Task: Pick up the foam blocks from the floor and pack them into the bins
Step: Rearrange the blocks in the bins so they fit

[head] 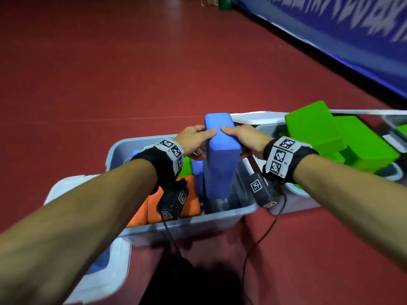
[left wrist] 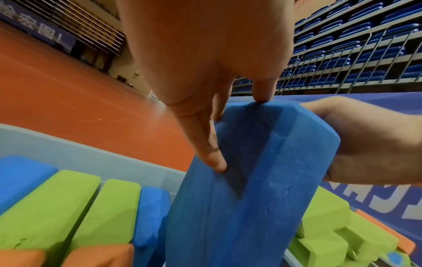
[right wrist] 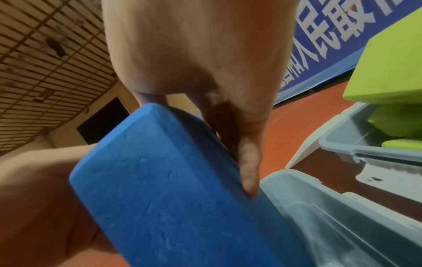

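Note:
A blue foam block (head: 220, 155) stands upright, its lower end down inside the grey bin (head: 176, 223). My left hand (head: 196, 139) grips its upper left side, thumb on top and fingers down the left face. My right hand (head: 244, 137) grips the upper right side the same way. In the left wrist view my left fingers (left wrist: 212, 157) lie along the blue block (left wrist: 251, 198), with the right hand (left wrist: 365, 140) across from them. The right wrist view shows a right finger (right wrist: 248, 171) pressed on the block (right wrist: 171, 198). Orange blocks (head: 141, 214), green blocks (left wrist: 45, 207) and blue ones (left wrist: 150, 213) stand packed in the bin.
A second grey bin (head: 266, 128) on the right is heaped with green blocks (head: 330, 137). A third bin (head: 114, 260) with a blue block sits at the lower left. Red floor (head: 110, 73) stretches ahead, and a blue banner wall (head: 330, 40) runs along the upper right.

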